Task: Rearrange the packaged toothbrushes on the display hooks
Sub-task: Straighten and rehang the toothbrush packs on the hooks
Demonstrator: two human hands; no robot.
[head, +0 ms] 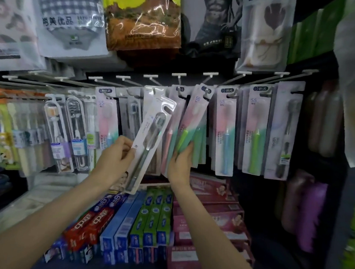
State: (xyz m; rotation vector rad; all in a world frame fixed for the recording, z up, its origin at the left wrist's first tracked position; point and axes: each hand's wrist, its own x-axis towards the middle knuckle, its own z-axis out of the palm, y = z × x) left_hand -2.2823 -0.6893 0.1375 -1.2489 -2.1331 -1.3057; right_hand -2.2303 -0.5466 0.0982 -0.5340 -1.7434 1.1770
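My left hand (119, 153) grips a white pack with a dark toothbrush (151, 141), held tilted and off any hook, in front of the hanging row. My right hand (182, 163) holds the lower end of a pink-and-green toothbrush pack (191, 124) that hangs tilted from a hook (205, 93). More pink-and-green packs (225, 129) hang on hooks to the right, and one (107, 119) to the left. A row of bare hook ends (178, 74) juts out above.
Toothpaste boxes (151, 218) in red, blue, green and pink lie stacked on the shelf below my arms. Other brush packs (67, 131) hang at the left. Bagged clothing (143, 16) hangs above. A dark shelf upright (317, 165) stands at the right.
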